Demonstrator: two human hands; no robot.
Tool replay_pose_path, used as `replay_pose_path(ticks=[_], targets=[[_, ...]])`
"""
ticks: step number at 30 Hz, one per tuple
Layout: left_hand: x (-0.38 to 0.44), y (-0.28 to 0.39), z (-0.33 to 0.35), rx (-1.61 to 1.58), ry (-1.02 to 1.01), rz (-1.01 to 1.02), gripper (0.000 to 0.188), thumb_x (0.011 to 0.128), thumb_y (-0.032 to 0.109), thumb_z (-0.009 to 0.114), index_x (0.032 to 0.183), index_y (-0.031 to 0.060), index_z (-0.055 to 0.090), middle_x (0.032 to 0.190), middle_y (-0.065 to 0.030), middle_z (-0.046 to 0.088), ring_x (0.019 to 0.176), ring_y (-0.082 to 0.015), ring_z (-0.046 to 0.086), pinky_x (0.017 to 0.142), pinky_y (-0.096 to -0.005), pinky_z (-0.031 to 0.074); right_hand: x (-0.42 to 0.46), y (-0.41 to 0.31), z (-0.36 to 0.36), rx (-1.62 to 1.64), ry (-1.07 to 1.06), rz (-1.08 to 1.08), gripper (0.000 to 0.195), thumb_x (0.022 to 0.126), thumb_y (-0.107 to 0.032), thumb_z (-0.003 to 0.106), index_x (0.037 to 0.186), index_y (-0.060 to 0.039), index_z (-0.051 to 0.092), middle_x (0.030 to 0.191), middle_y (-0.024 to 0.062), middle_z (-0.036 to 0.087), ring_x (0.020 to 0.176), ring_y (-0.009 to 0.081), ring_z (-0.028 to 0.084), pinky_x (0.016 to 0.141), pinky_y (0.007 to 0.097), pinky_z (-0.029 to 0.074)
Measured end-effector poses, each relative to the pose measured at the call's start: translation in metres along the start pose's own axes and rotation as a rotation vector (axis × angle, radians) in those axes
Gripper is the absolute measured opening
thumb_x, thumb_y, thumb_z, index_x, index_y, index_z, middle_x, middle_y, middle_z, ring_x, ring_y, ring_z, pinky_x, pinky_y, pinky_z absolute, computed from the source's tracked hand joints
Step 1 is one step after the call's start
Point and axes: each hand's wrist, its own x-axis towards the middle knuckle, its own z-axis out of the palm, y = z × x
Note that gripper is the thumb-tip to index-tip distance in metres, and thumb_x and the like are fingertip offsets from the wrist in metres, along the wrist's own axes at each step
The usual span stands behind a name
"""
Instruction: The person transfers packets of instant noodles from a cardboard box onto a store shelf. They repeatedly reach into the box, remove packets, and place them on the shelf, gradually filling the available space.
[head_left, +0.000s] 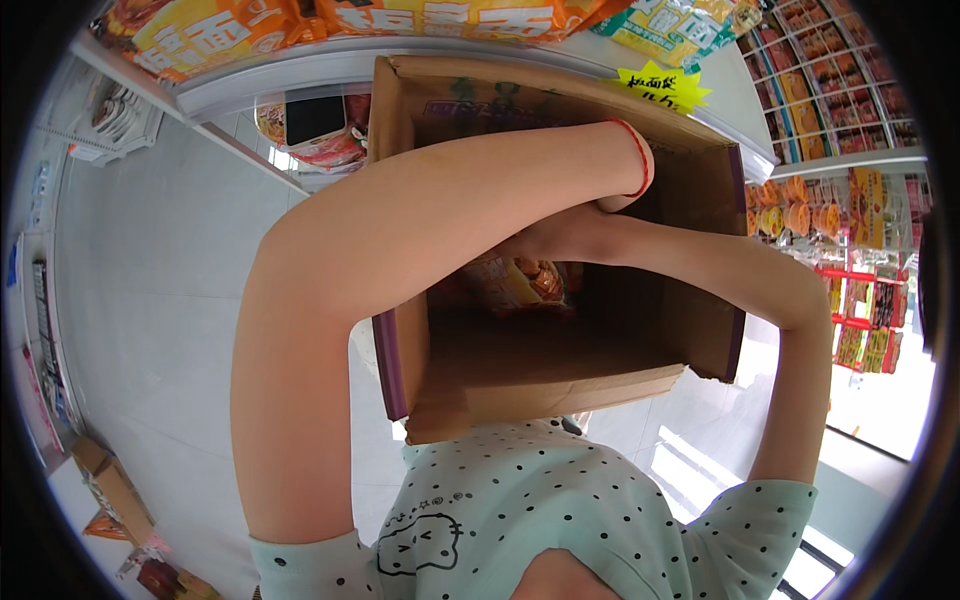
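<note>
An open cardboard box (570, 360) stands before me, tilted so that I look down into it. Both my arms reach inside and cross. My left hand (616, 202), below a red string bracelet (643, 161), is mostly hidden behind my forearms, so its hold cannot be seen. In the shade of the box, my right hand (559, 236) is over a plastic food packet (536, 281) with a yellow and red print. Its fingers are hidden, and whether they grip the packet is unclear. The packet lies deep in the box, partly covered by my hand and left forearm.
Orange food bags (450, 21) and a green-yellow bag (675, 30) lie on a white shelf (300, 71) beyond the box. A yellow starburst price tag (664, 86) is at its edge. A phone (315, 120) rests on packets at left. Wire racks (825, 82) hold goods at right.
</note>
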Motion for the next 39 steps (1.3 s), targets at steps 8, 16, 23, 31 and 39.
replay_pose_path(ticks=[8,16,23,31,39], targets=[[-0.006,0.007,0.005,-0.123,-0.020,0.013,0.031,0.072,0.015,0.059,0.099,0.0104,0.074,0.097,-0.0123,0.070,0.086,-0.0260,0.066,0.075,-0.0405,0.052,0.004,-0.003,0.014,0.631,-0.077,0.448,0.050,0.085,-0.037,0.067,0.123,-0.0060,0.056,0.112,0.0138,0.064,0.104,0.0279,0.063,0.081,0.0370,0.057],[-0.042,0.020,-0.019,-0.010,0.049,-0.001,0.031,0.072,0.016,0.060,0.099,0.0105,0.074,0.101,-0.0132,0.070,0.092,-0.0288,0.066,0.080,-0.0407,0.052,0.033,0.038,0.034,0.260,-0.427,0.423,0.054,0.089,-0.044,0.059,0.130,-0.0090,0.054,0.121,0.0159,0.061,0.113,0.0333,0.057,0.078,0.0434,0.058],[-0.030,0.011,-0.009,-0.157,-0.028,0.041,0.032,0.079,0.024,0.063,0.105,0.0108,0.073,0.112,-0.0140,0.068,0.104,-0.0307,0.064,0.089,-0.0409,0.051,0.021,-0.038,0.048,-0.677,-0.536,-0.056,0.031,0.083,-0.029,0.064,0.106,-0.0098,0.070,0.101,0.0122,0.070,0.086,0.0271,0.067,0.070,0.0393,0.055],[-0.049,-0.011,-0.006,-0.189,0.066,0.017,0.036,0.083,0.030,0.059,0.105,0.0048,0.071,0.107,-0.0177,0.068,0.102,-0.0319,0.065,0.088,-0.0414,0.051,-0.084,-0.086,-0.141,0.067,0.092,-0.973,0.015,0.083,-0.015,0.065,0.089,-0.0022,0.067,0.085,0.0120,0.068,0.077,0.0318,0.066,0.066,0.0359,0.054],[-0.032,0.002,-0.020,-0.118,-0.004,0.074,0.044,0.084,0.042,0.061,0.112,0.0080,0.069,0.113,-0.0131,0.067,0.104,-0.0309,0.063,0.088,-0.0408,0.050,-0.098,0.077,-0.335,-0.838,1.529,-0.039,0.025,0.080,-0.008,0.061,0.104,-0.0091,0.066,0.103,0.0079,0.066,0.089,0.0243,0.068,0.076,0.0374,0.054]])
